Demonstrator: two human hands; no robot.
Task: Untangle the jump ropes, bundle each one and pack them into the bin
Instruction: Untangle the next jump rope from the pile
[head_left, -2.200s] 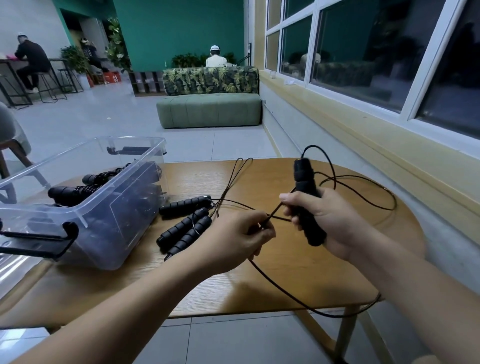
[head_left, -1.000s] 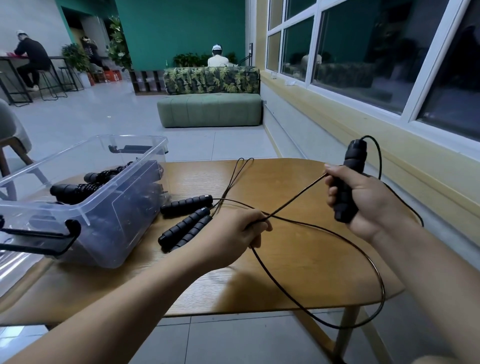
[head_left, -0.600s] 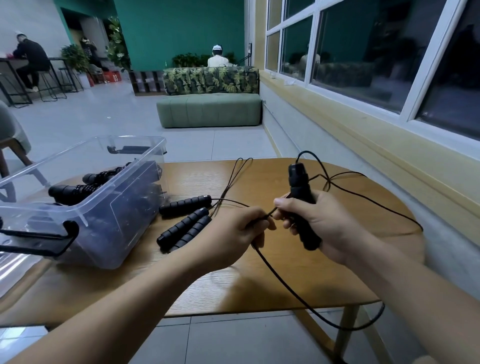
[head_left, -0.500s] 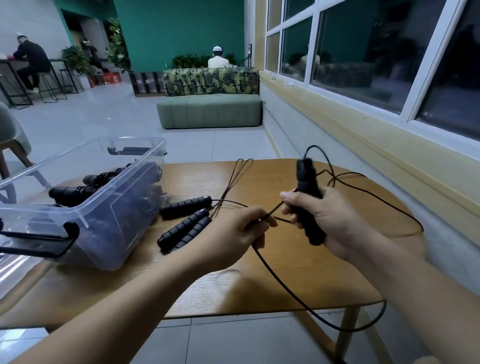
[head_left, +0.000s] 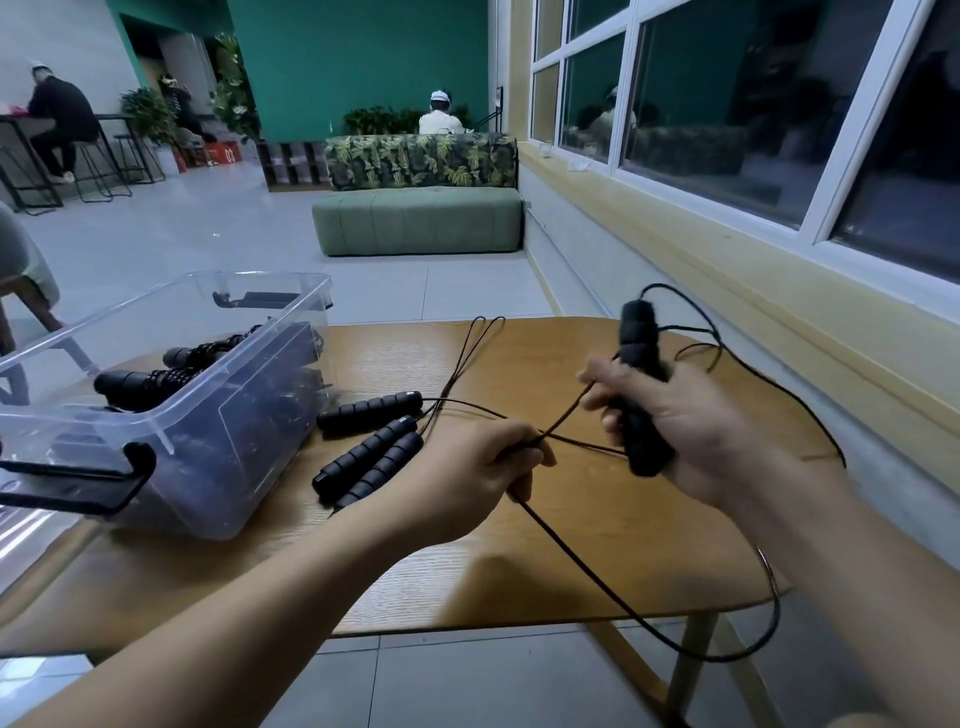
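Note:
My right hand grips a black jump rope handle upright above the wooden table. Its thin black cord runs to my left hand, which pinches it, then loops down past the table's front edge and back up on the right. Three more black ribbed handles lie on the table just left of my left hand, their cords trailing toward the far edge. A clear plastic bin at the left holds several bundled ropes.
The bin's black latch sticks out at its near end. A window wall runs close along the table's right side. Beyond the table are a green sofa and seated people.
My right hand swung the handle out to the right, came back toward my left hand, and now sits a little farther right and higher. The left hand kept pinching the cord in place.

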